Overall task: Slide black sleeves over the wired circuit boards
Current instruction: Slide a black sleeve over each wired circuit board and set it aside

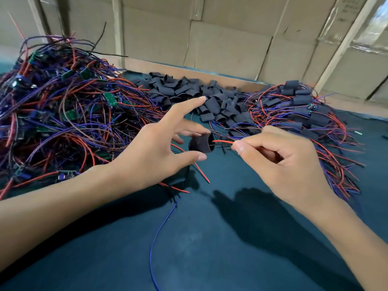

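My left hand (pixel 153 152) pinches a black sleeve (pixel 200 143) between thumb and middle finger, with the index finger stretched out above it. The sleeve's open mouth faces right. My right hand (pixel 281 162) pinches thin wires (pixel 222 142), one of them red, whose ends reach into that mouth. A blue wire (pixel 159 229) hangs down from the sleeve onto the mat. The board itself is hidden. A heap of loose black sleeves (pixel 201 95) lies behind my hands.
A big tangle of unsleeved wired boards (pixel 63 114) fills the left of the dark green mat (pixel 210 248). A pile of sleeved boards (pixel 304 114) lies at the right. Cardboard boxes (pixel 231 38) form a wall behind the table.
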